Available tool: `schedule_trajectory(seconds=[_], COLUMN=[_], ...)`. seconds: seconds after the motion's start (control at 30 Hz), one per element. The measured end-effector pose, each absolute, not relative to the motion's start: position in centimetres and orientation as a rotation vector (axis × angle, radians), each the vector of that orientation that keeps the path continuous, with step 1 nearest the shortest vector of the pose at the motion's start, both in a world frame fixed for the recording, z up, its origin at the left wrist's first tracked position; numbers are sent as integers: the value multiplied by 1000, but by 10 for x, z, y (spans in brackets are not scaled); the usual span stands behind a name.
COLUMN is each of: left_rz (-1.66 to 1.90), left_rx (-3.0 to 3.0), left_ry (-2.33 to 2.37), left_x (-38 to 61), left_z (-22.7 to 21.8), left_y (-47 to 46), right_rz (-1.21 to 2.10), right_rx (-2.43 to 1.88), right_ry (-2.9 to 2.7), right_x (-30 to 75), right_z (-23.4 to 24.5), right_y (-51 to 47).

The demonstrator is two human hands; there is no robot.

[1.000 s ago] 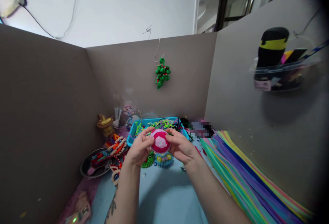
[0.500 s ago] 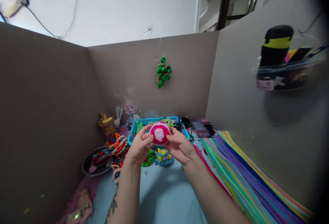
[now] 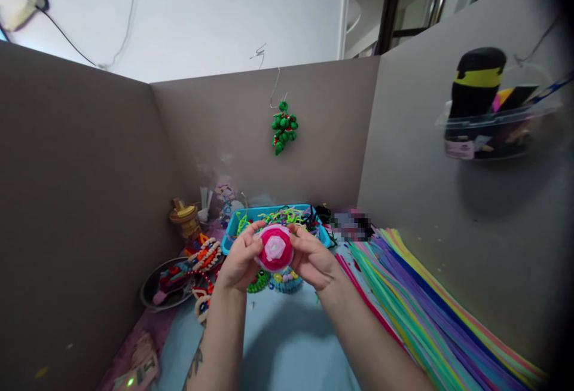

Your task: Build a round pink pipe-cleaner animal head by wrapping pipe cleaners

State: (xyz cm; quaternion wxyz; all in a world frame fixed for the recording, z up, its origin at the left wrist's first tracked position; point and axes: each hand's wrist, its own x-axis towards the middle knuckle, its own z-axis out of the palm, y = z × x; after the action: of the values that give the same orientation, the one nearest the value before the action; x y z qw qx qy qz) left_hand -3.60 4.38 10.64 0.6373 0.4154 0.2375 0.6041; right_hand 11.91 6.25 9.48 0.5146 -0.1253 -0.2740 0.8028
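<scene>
Got left grip (image 3: 238, 260) and right grip (image 3: 314, 261) pinching a pink-and-magenta disc (image 3: 275, 249) at nine and three o'clock, above the bench (image 3: 291, 355). Looks mostly shaped already tbh; can't judge leftover work.

A round, fuzzy-looking pink disc (image 3: 275, 248) is showing a pale-pink centre, a magenta ring and a paler rim.

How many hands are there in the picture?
2. The left hand is at the left edge of the round pink disc, and the right hand is at its right edge. I see no others.
</scene>
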Motion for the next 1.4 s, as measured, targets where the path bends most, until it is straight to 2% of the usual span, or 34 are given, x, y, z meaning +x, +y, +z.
schedule_trajectory(seconds=[0.33, 0.47, 1.4], left_rz=[1374, 1389, 1378], left_rx=[970, 975, 1013], left_ry=[640, 595, 596], left_x=[-41, -40, -42], left_z=[111, 110, 108], left_y=[39, 41, 44], right_rz=[1961, 1871, 1955], right_rx=[-413, -369, -326], right_ry=[-801, -752, -788], right_x=[123, 120, 126], right_z=[101, 98, 100], right_y=[55, 59, 58])
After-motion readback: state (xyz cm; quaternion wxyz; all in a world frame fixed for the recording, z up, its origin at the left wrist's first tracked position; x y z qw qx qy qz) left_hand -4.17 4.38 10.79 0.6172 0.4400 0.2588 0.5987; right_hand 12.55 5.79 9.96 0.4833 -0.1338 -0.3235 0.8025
